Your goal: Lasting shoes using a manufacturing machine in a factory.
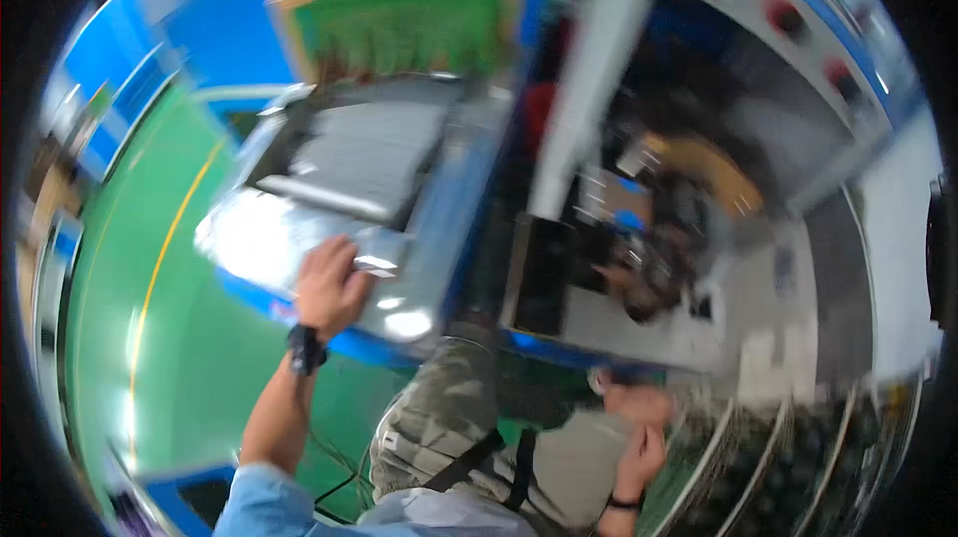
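Observation:
My left hand, with a dark watch at its wrist, lies on the near edge of a shiny silvery sheet, which looks like film or foil. Its fingers are stretched and the thumb stands apart. Just beyond lies a grey flat-topped block or tray with a pale bar along its near side. My right hand, a dark band round its wrist, is low at the right beside my leg. A blurred pinkish-brown shape adjoins its fingers; I cannot tell what it is, nor whether the hand holds anything.
A green panel with a tan frame stands behind the blue bench. To the right is a machine bay with red knobs and blurred dark parts. Pale curved rails lie lower right. A yellow line crosses the green floor.

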